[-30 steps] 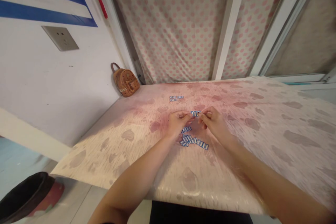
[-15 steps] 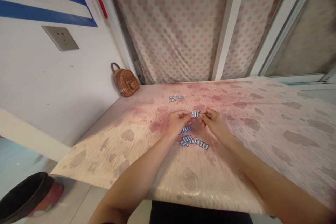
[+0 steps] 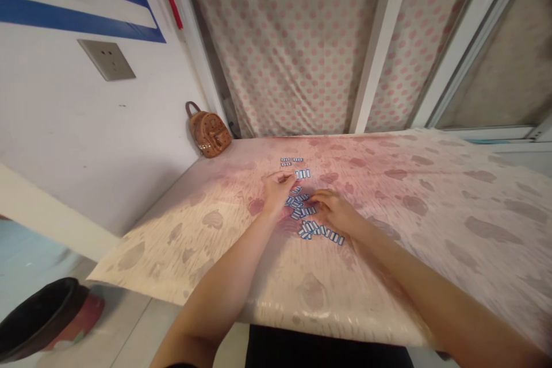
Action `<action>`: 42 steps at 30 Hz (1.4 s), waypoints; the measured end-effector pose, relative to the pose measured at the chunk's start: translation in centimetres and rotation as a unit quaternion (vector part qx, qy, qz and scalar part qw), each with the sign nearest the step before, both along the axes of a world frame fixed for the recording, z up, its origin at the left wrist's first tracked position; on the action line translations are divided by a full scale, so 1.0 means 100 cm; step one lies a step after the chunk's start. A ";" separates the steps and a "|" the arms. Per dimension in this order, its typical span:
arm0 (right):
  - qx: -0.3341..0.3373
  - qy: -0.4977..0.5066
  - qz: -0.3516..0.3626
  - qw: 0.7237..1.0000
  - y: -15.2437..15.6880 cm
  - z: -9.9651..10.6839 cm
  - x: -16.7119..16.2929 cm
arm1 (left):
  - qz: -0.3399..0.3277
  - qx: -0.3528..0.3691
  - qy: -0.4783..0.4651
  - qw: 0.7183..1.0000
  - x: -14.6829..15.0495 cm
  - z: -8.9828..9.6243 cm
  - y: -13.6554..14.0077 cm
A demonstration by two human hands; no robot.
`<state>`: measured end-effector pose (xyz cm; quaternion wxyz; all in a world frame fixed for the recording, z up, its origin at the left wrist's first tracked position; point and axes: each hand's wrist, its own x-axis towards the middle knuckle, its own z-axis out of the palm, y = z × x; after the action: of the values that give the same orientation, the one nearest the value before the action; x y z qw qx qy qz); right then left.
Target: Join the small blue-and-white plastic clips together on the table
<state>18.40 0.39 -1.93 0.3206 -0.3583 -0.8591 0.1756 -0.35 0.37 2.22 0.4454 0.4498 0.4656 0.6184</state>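
My left hand (image 3: 279,188) is closed, thumb and fingers pinching the left end of a small blue-and-white card (image 3: 303,173) above the table. Below it and partly behind its fingers lies a loose heap of similar cards (image 3: 296,203). My right hand (image 3: 331,206) is at the heap's right side, its fingers loosely bent and apart, the tips close to a card; whether they touch it is too small to tell. Nearer to me is another overlapping group of cards (image 3: 317,230). Farther off, several cards (image 3: 286,161) lie in two short rows.
A patterned plastic cloth covers the table (image 3: 207,253). A small brown backpack (image 3: 210,133) stands at the far left corner against the wall. On the floor at lower left is a dark-lined bin (image 3: 52,319). A dotted curtain (image 3: 284,46) hangs behind the table.
Both hands held the card between them; now my right hand has let go and moved down-left to the heap. My left hand has shifted left and farther away with the card.
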 end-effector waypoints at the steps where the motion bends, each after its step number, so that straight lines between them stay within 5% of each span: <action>1: 0.006 -0.015 -0.004 1.000 0.000 0.002 0.001 | -0.002 0.001 0.000 1.000 0.000 -0.001 0.001; 10: 0.041 -0.010 -0.134 0.990 0.001 0.001 0.010 | -0.012 -0.011 0.008 1.000 0.001 -0.003 0.002; 29: -0.008 -0.147 -0.183 0.972 0.000 0.002 -0.006 | -0.027 -0.032 0.011 0.999 0.007 -0.001 -0.003; 42: 0.009 -0.100 -0.179 0.979 -0.003 0.002 -0.006 | -0.029 -0.035 0.013 0.999 0.007 0.001 -0.004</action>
<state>17.82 0.08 -1.75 0.2627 -0.5192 -0.8102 0.0707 0.39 -0.04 2.31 0.4723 0.4555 0.4793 0.5828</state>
